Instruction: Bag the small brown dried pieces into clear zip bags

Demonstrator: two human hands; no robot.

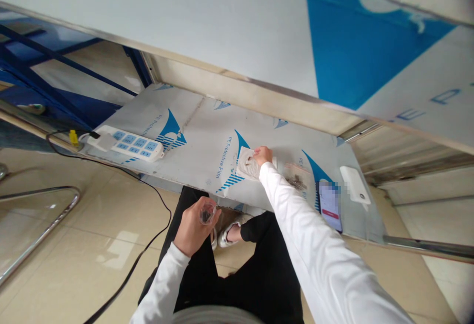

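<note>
My left hand (190,227) is wrapped round a small clear plastic cup (208,212), held over my lap near the shelf's front edge. Something dark shows inside the cup, too small to name. On the metal shelf, my right hand (263,155) has its fingers pinched together at the edge of a crumpled white packet or cloth (247,166). What the fingertips hold, if anything, is hidden. Small brown bits lie on the white piece. Right of that hand sits a clear bag (298,180) with dark, thin pieces in it, partly behind my sleeve.
A power strip (137,145) with a plugged-in adapter stands at the shelf's left end; a black cable (163,200) hangs down from there. To the right lie a phone (329,205) and a white flat device (354,184). An upper metal shelf (207,22) overhangs the back.
</note>
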